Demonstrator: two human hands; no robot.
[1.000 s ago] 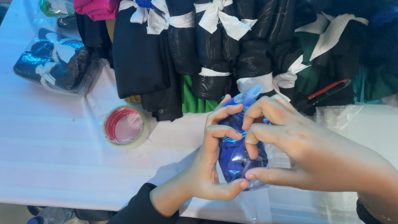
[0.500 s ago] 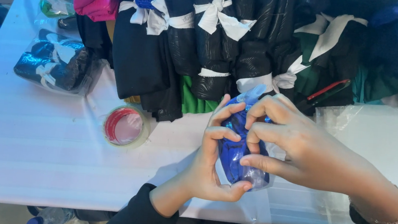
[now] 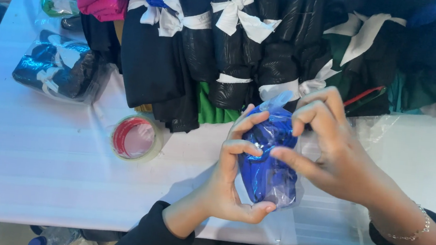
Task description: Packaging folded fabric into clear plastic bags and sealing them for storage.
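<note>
A clear plastic bag stuffed with blue cloth point(image 3: 268, 163) stands upright on the white table point(image 3: 40, 175) near its front edge. My left hand point(image 3: 228, 181) wraps around the bag's left side, thumb under its bottom and fingers curled over its top. On the bag's other side, my right hand point(image 3: 331, 148) rests with the thumb pressed against the front and the fingers lifted and bent above it.
A roll of clear tape with a red core point(image 3: 135, 137) lies left of my hands. Bundles of black, blue, pink and green cloth tied with white strips point(image 3: 225, 44) fill the back. A bagged dark bundle point(image 3: 57, 71) lies at the left. Empty clear bags point(image 3: 380, 126) lie at the right.
My right hand's fingers have lifted off the bag and spread upward, leaving only the thumb on it. More of the blue bag shows. My left hand has kept its grip.
</note>
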